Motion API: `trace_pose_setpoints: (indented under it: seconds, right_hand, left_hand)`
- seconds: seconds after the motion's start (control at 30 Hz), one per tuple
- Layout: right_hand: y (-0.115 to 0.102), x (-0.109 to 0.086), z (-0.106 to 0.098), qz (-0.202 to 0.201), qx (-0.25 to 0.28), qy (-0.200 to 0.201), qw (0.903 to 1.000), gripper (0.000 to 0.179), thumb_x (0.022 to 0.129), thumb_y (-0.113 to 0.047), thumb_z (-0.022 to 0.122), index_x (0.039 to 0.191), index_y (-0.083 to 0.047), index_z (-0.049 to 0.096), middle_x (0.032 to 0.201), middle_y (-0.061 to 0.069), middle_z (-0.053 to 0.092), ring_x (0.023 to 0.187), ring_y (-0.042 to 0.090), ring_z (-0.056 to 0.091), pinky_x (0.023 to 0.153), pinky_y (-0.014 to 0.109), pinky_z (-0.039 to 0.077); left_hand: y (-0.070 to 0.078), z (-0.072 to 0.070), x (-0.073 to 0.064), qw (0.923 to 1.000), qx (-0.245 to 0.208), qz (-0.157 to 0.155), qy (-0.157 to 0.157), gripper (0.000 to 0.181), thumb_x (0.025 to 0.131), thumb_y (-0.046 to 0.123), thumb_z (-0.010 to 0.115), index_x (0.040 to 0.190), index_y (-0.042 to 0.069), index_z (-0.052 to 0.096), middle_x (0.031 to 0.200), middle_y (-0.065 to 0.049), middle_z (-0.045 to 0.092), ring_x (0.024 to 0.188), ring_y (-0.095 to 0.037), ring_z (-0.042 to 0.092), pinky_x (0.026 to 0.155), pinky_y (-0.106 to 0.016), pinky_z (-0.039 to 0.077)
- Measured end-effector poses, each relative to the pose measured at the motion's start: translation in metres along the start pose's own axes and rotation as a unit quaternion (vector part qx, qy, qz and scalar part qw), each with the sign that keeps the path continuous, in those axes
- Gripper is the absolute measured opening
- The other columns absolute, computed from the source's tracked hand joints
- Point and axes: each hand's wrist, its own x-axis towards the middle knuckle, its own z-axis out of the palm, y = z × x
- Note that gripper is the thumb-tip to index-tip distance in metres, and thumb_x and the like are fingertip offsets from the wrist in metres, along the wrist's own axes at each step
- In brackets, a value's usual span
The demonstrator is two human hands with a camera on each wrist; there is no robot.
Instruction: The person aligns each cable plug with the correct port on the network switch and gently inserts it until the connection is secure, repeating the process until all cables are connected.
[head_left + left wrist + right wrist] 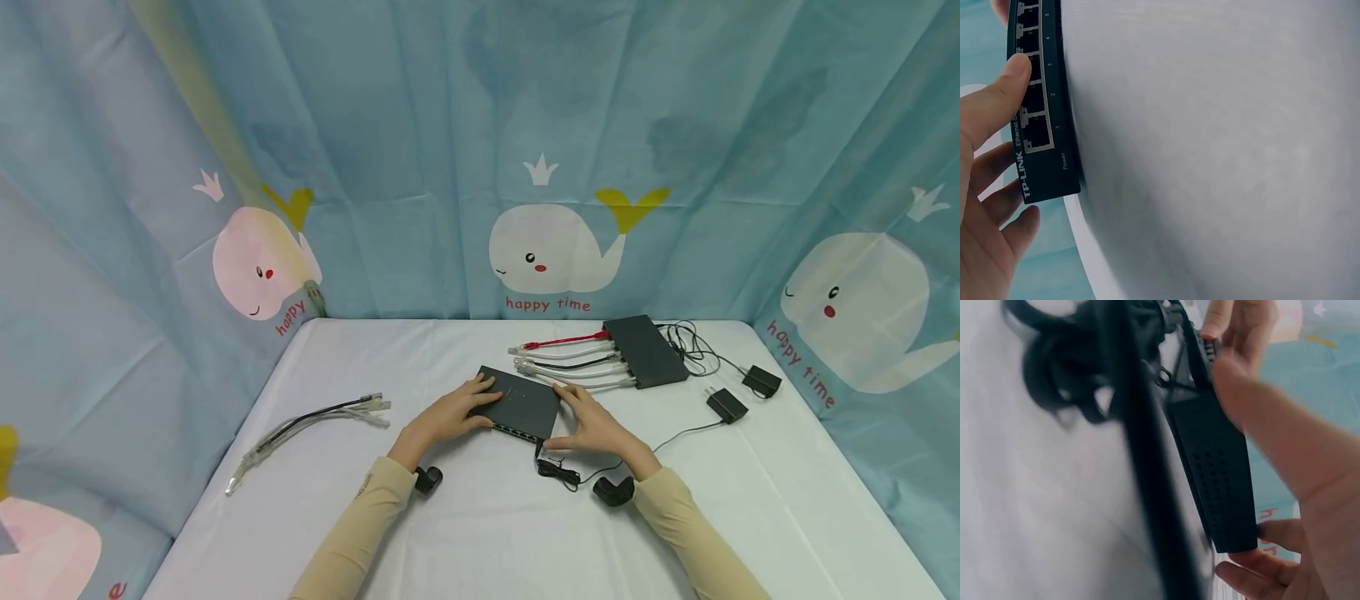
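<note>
A black TP-LINK Ethernet switch (pixel 522 400) lies at the middle of the white table, its row of ports turned toward me. My left hand (pixel 448 417) grips its left side; in the left wrist view the thumb (pixel 1010 81) presses on the port face. On the right side my right hand (pixel 596 425) holds the switch, thumb by the front corner and fingers along the far end, as the right wrist view shows. A black power cord runs from the front right corner into a tied bundle (pixel 558 472), then on to a power adapter (pixel 727 406).
At the back right sits a second black switch (pixel 647 352) with a red cable (pixel 562 342) and several grey and black cables plugged in. Its coiled cord leads to another adapter (pixel 762 382). Loose network cables (pixel 300 423) lie at the left. Curtains hang around the table.
</note>
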Motion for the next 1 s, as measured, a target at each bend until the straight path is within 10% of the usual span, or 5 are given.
trace_pose_setpoints:
  seconds: [0.5, 1.0]
  right_hand:
    - [0.002, -0.002, 0.007, 0.009, 0.011, 0.023, 0.9996, 0.107, 0.066, -0.06, 0.074, 0.145, -0.004, 0.029, 0.132, 0.015, 0.039, 0.118, 0.033, 0.047, 0.092, 0.052, 0.042]
    - [0.007, -0.005, 0.012, 0.001, -0.018, 0.028, 0.9994, 0.103, 0.07, -0.06, 0.07, 0.146, -0.006, 0.027, 0.136, 0.016, 0.038, 0.116, 0.035, 0.049, 0.089, 0.051, 0.043]
  left_hand:
    - [-0.019, -0.018, -0.041, 0.9949, -0.018, -0.064, 0.075, 0.044, 0.09, 0.027, 0.062, 0.13, 0.013, 0.055, 0.142, -0.01, 0.042, 0.132, -0.03, 0.036, 0.104, -0.047, 0.034]
    - [-0.075, -0.051, -0.089, 0.9683, 0.036, -0.164, 0.185, 0.034, 0.088, 0.017, 0.064, 0.12, 0.004, 0.062, 0.122, -0.017, 0.058, 0.111, -0.039, 0.053, 0.092, -0.055, 0.04]
